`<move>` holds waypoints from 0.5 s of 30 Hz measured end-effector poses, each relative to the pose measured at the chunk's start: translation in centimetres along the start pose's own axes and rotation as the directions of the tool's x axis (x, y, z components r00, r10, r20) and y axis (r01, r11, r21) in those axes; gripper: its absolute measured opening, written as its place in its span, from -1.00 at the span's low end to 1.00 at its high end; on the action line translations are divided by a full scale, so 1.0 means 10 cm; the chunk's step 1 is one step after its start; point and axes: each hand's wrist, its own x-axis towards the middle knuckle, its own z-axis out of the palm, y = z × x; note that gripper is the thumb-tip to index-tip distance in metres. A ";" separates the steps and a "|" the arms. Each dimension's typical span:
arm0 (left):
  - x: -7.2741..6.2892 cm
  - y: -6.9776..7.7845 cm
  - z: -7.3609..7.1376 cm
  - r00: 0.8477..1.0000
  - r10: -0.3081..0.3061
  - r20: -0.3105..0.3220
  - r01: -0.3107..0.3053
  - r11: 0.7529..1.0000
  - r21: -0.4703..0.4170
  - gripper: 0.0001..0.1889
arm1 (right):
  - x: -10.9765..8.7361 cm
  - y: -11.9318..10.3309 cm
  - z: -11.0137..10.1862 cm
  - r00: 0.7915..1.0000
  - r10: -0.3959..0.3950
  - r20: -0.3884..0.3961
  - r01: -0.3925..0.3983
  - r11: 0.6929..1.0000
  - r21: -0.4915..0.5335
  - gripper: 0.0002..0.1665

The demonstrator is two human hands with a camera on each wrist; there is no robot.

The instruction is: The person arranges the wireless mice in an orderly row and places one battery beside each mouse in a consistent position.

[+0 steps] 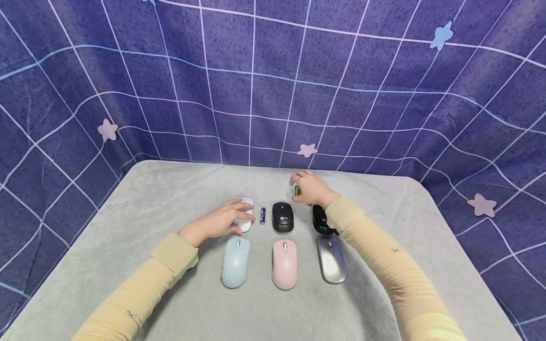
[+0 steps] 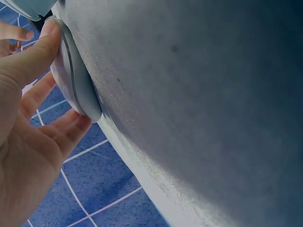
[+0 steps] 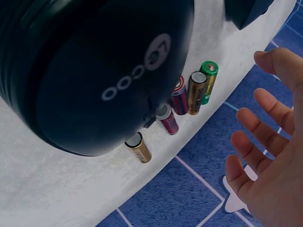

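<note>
A white mouse point(image 1: 246, 226) lies at the back left of the other mice, and my left hand point(image 1: 219, 219) grips it. In the left wrist view the thumb is on one end of this mouse point(image 2: 75, 78) and fingertips touch the other. My right hand point(image 1: 311, 188) is at the back of the table, its fingers spread and bent with nothing between them. Beside it shows a green-and-gold battery point(image 3: 209, 81), close to a gold battery point(image 3: 196, 92) and a red battery point(image 3: 179, 98). A black mouse point(image 1: 321, 220) is partly hidden under the right forearm.
Between the white mouse and another black mouse point(image 1: 283, 217) is a blue battery point(image 1: 262, 215). A light blue mouse point(image 1: 236, 263), a pink mouse point(image 1: 284, 264) and a silver mouse point(image 1: 332, 260) form the front row. Grey cloth point(image 1: 192, 303) covers the table; a purple curtain point(image 1: 273, 113) hangs behind.
</note>
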 end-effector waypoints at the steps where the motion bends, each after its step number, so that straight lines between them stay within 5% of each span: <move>1: 0.00 0.00 0.00 1.000 0.000 0.000 0.000 1.000 0.001 -0.52 | 0.00 0.01 0.01 1.000 0.007 0.004 -0.007 1.000 -0.001 -0.53; 15: 0.00 -0.01 0.00 1.000 0.004 0.004 -0.004 1.000 0.015 -0.52 | 0.09 0.11 0.13 0.998 0.043 0.048 -0.042 0.999 -0.019 -0.53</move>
